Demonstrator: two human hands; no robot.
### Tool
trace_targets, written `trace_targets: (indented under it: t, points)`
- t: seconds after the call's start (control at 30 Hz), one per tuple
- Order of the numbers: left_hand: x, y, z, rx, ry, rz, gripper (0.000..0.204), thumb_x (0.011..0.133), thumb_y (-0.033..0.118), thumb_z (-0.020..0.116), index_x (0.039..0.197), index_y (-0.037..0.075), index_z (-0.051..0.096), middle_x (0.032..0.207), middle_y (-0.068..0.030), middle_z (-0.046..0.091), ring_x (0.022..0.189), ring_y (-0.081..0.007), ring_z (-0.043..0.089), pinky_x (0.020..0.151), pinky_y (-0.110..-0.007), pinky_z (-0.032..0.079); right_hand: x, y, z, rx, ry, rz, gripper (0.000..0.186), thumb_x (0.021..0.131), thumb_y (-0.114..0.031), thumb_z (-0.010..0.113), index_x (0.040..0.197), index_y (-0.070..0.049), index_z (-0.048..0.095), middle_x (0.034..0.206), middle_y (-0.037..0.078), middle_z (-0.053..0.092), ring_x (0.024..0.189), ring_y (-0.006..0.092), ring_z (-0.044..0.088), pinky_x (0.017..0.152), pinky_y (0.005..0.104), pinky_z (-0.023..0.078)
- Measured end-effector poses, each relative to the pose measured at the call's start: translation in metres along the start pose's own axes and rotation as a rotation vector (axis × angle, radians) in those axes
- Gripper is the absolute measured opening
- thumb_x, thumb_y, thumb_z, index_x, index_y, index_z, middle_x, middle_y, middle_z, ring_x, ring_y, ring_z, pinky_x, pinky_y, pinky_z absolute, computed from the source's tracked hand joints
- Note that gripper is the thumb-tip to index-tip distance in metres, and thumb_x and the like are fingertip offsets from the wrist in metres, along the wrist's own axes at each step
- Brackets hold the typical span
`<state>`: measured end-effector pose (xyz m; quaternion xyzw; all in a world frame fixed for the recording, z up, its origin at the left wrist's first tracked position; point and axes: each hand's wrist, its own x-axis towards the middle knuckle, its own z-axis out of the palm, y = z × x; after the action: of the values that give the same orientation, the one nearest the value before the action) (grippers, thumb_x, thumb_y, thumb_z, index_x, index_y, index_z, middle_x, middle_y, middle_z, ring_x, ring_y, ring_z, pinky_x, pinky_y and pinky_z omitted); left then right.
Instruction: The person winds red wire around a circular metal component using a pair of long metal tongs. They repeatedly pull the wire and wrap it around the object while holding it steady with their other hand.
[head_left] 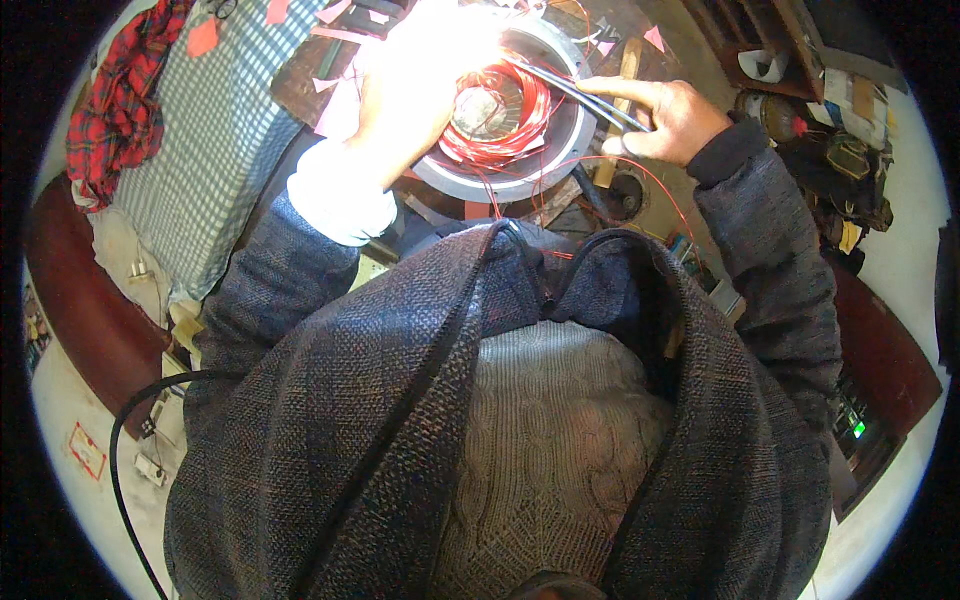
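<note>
A round grey motor stator (473,187) lies in front of me at the top of the head view. Coils of red enamelled wire (535,130) run around its inside. My right hand (665,118) is closed on a slim metal tool with two long dark bars (575,88), which reaches over the rim to the windings. Whether it is tweezers or something similar, I cannot make out. My left hand (405,110) rests at the left side of the stator, by the coils. Strong glare washes out its fingers and whatever they touch.
Pink paper scraps (340,95) lie around the stator. A loose red wire (660,180) curves off to the right, near a wooden strip (628,75). A checked cloth (225,130) and a red plaid cloth (125,110) lie on the left. Clutter (850,170) fills the right.
</note>
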<state>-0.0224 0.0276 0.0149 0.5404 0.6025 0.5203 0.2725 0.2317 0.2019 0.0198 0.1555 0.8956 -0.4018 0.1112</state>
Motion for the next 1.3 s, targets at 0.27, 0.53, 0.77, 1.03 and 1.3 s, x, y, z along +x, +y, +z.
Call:
trace_targets:
  t: [0.27,0.53,0.77,1.03,1.3]
  points:
    - [0.002,0.005,0.007,-0.039,0.051,-0.045,0.021,0.097,0.005,0.057,0.107,-0.002,0.074,0.102,-0.0142,0.074,0.094,-0.0259,0.071,0.085,-0.036,0.056,0.037,0.015,-0.036,0.062,-0.268,0.130,0.063,0.086,-0.017,0.081,0.146,-0.022,0.061,0.065,-0.004,0.051,0.055,0.0045,0.044,0.051,0.0258,0.039]
    - [-0.005,-0.032,-0.008,0.235,-0.025,-0.021,0.028,0.095,0.012,0.065,0.120,-0.001,0.068,0.117,-0.0169,0.070,0.111,-0.0291,0.066,0.098,-0.038,0.052,0.067,-0.002,-0.063,0.125,-0.406,0.367,0.064,0.086,-0.016,0.081,0.146,-0.024,0.060,0.064,0.001,0.059,0.048,0.0070,0.053,0.047,0.0248,0.054]
    - [0.000,-0.058,-0.012,0.583,-0.194,0.087,0.035,0.098,0.013,0.065,0.130,-0.001,0.064,0.127,-0.0177,0.068,0.120,-0.0274,0.064,0.103,-0.038,0.052,0.085,-0.008,-0.072,0.217,-0.434,0.346,0.059,0.085,-0.011,0.080,0.141,-0.015,0.063,0.078,0.007,0.068,0.056,0.0121,0.062,0.048,0.0301,0.055]
    - [0.005,-0.039,-0.007,-0.191,-0.132,-0.160,0.041,0.103,0.013,0.061,0.140,-0.002,0.056,0.139,-0.0159,0.062,0.129,-0.0256,0.060,0.112,-0.039,0.047,0.123,-0.030,-0.087,0.019,-0.609,0.421,0.067,0.084,-0.041,0.086,0.142,-0.016,0.064,0.112,0.006,0.073,0.085,0.0154,0.068,0.062,0.0314,0.060]
    - [0.019,-0.028,-0.015,0.215,-0.256,-0.111,0.032,0.105,0.018,0.052,0.130,0.004,0.066,0.128,-0.0149,0.067,0.120,-0.0267,0.063,0.106,-0.039,0.048,0.183,-0.053,-0.096,-0.153,-0.857,0.433,0.049,0.089,-0.035,0.081,0.131,-0.013,0.067,0.076,0.001,0.066,0.064,0.0107,0.060,0.056,0.0315,0.053]
